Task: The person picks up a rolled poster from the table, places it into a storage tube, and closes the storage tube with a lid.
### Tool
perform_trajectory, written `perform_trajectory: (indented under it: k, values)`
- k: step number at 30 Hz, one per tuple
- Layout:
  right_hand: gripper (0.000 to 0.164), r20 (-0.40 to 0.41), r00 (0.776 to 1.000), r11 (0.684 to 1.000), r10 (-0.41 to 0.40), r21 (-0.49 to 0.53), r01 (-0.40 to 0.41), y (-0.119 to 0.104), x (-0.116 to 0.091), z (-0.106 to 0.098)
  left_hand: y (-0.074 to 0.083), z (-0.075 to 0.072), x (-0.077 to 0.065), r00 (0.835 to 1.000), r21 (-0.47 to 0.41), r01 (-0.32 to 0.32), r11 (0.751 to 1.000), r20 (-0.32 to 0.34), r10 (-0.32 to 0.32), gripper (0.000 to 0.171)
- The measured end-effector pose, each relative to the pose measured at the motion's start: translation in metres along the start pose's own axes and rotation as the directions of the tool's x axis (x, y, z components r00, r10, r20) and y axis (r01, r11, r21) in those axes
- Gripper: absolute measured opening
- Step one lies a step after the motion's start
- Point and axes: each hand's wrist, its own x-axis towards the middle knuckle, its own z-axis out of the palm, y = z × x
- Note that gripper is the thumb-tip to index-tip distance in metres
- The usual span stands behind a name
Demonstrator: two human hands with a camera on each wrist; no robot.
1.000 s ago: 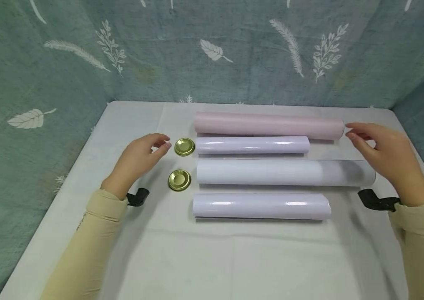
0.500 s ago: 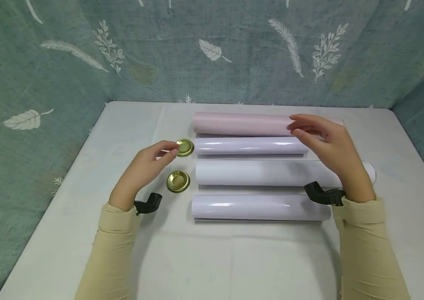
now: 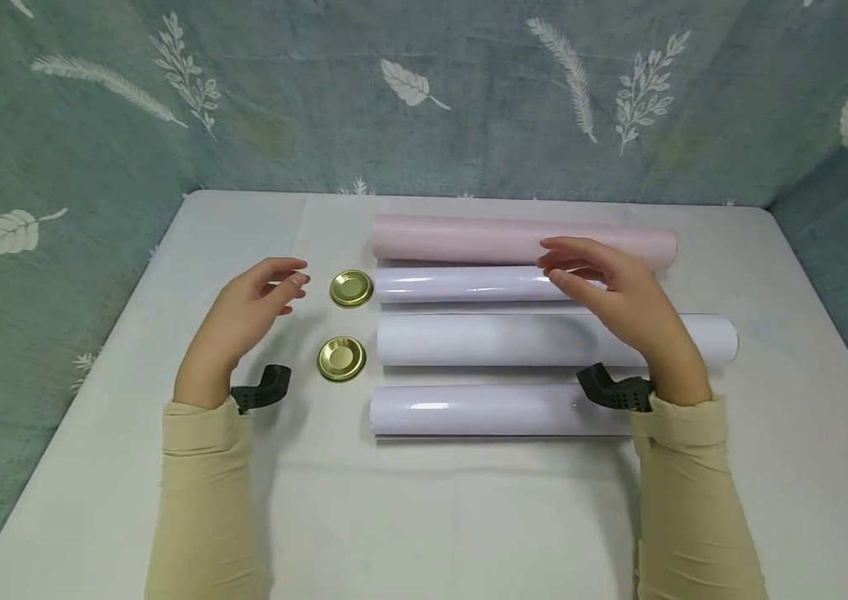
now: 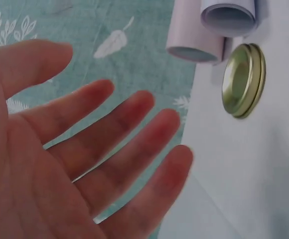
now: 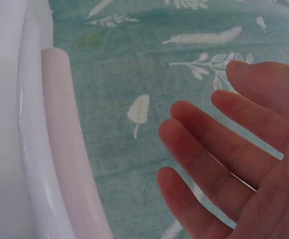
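Observation:
My left hand [image 3: 239, 312] hovers left of two gold lids, its fingers relaxed and nothing in them; the left wrist view shows the bare palm. The far gold lid [image 3: 352, 288] and the near gold lid [image 3: 341, 358] lie flat at the left ends of the rolls. My right hand [image 3: 614, 300] hangs over the right half of the rolls with loosely bent fingers, holding nothing. Behind it lies a pink roll [image 3: 461, 239]. A thin glossy white roll [image 3: 454, 285], a long white roll [image 3: 469, 340] and a glossy white roll [image 3: 484, 410] lie parallel in front, partly covered by the hand and arm.
All of this lies on a white-covered table [image 3: 439, 517]. A green curtain [image 3: 469, 108] with white leaf prints stands behind the back edge and along both sides. Each wrist carries a black camera mount [image 3: 264, 388].
My right hand has swung left from beyond the rolls' right ends to above them. The left hand went toward the far lid, then drew back left. Lids and rolls stay in place.

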Motion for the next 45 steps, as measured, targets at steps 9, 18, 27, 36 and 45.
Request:
perform_trajectory:
  k: [9, 18, 27, 36, 45]
  values:
    - [0.036, 0.111, 0.992, 0.997, -0.055, 0.056, 0.049, 0.011, 0.018, 0.029, 0.011, -0.009, -0.002, 0.998, 0.234, -0.014, 0.972, 0.059, 0.000, 0.055]
    - [0.038, 0.169, 0.979, 0.990, -0.116, -0.056, 0.127, 0.030, 0.027, 0.048, 0.013, 0.002, -0.009, 0.992, 0.260, -0.044, 0.965, 0.129, 0.011, 0.053]
    - [0.042, 0.253, 0.965, 0.980, -0.064, -0.166, 0.108, 0.030, 0.022, 0.056, 0.023, 0.030, -0.012, 0.957, 0.258, -0.095, 0.961, 0.291, 0.016, 0.060]
    - [0.044, 0.312, 0.950, 0.982, -0.015, -0.174, 0.073, 0.035, 0.023, 0.055, 0.052, 0.053, -0.013, 0.913, 0.274, -0.178, 0.945, 0.405, 0.054, 0.053]
    - [0.055, 0.452, 0.886, 0.970, 0.104, -0.243, 0.010, 0.041, 0.028, 0.061, 0.064, 0.061, -0.018, 0.913, 0.397, -0.179, 0.900, 0.409, 0.001, 0.039]
